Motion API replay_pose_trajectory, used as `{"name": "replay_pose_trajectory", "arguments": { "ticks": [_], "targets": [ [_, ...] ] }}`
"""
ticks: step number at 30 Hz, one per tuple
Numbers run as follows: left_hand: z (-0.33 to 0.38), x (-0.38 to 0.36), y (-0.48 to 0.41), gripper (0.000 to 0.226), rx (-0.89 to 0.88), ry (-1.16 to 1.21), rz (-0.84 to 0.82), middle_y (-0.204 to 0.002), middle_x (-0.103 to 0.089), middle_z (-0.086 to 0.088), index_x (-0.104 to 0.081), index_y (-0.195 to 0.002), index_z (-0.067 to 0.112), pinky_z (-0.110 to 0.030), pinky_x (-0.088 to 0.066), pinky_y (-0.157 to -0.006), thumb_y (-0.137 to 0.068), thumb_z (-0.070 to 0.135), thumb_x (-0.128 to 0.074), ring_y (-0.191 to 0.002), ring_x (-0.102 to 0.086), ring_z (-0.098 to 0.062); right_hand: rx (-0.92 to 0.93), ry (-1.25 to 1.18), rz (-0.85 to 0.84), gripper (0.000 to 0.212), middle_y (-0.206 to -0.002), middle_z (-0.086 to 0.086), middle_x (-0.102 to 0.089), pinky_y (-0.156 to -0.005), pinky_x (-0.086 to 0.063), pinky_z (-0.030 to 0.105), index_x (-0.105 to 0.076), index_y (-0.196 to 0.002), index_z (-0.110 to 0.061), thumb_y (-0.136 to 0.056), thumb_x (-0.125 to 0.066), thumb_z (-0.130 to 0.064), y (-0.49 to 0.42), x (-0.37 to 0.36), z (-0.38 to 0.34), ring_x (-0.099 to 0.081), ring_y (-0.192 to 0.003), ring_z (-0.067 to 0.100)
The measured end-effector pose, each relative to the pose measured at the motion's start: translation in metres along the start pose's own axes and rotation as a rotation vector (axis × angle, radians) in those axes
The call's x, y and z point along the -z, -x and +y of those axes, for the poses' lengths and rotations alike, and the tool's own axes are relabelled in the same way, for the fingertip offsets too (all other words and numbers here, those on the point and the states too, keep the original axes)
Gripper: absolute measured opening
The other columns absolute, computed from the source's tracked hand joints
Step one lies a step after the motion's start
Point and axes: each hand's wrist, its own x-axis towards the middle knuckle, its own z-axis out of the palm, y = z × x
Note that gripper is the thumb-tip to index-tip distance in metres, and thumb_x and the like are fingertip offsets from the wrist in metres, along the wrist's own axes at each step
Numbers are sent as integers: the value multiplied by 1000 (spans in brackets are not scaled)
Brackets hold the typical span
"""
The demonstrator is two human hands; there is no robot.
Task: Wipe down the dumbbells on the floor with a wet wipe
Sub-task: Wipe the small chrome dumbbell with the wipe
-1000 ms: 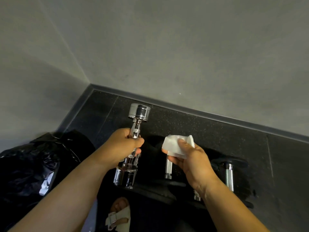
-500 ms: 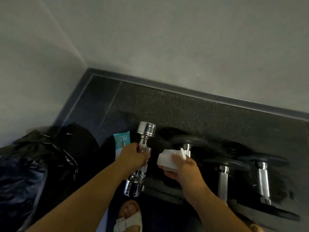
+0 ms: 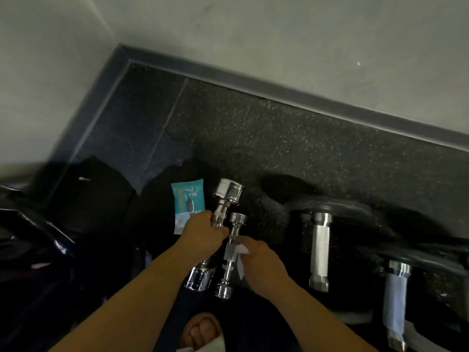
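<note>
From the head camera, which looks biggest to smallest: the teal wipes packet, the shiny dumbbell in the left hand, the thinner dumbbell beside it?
1. Shiny dumbbell in the left hand.
2 or 3. Thinner dumbbell and teal wipes packet: too close; dumbbell longer, packet wider, partly hidden.

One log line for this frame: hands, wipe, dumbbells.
left hand: grips larger chrome dumbbell | right hand: holds wet wipe at smaller chrome dumbbell | wipes packet: on floor

The left hand (image 3: 203,235) hides the handle of the larger chrome dumbbell (image 3: 228,192); the wipe (image 3: 240,250) is blurred.
</note>
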Motion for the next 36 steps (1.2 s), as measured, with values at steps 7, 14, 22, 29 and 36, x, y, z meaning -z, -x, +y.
{"name": "replay_pose_trajectory", "arguments": {
  "ticks": [7,14,22,29,36],
  "targets": [
    [-14,-11,-31,13,-25,-54,22,-82,-55,-9,-50,-83,6,-25,-44,-56,-86,8,-62,-73,-56,-19,95,569,-134,54,-135,10,-38,-104,-33,38,-26,-149,-35,-98,-43,-27,-25,-3,1,-39,-123,27],
    [-27,-38,-45,11,-49,-109,30,-79,-52,-5,-50,-92,4,-19,-37,-52,-87,6,-59,-76,-53,-18,23,369,-23,37,-128,7,-55,-99,-43,36,-55,-130,-25,-95,-46,-17,-28,8,8,-52,-115,21],
    [-26,-59,-47,16,-102,-224,127,-95,-60,-13,-52,-98,2,-30,-45,-66,-87,10,-60,-88,-61,-27,-75,150,25,43,-140,8,-48,-97,-47,31,-47,-140,-18,-98,-42,-9,-22,21,23,-52,-121,21],
    [-23,-56,-43,29,-121,-304,137,-102,-62,-11,-55,-104,7,-37,-53,-74,-83,21,-69,-90,-62,-24,-85,82,28,41,-140,7,-50,-97,-48,34,-50,-138,-20,-98,-42,-13,-23,26,24,-55,-118,21],
    [-20,-48,-19,47,-177,-310,184,-110,-56,-4,-50,-119,17,-39,-53,-78,-79,26,-72,-97,-57,-19,-103,-52,93,34,-117,0,-65,-68,-46,16,-63,-123,-29,-98,-45,-16,-16,40,25,-60,-91,12]
  ]
}}
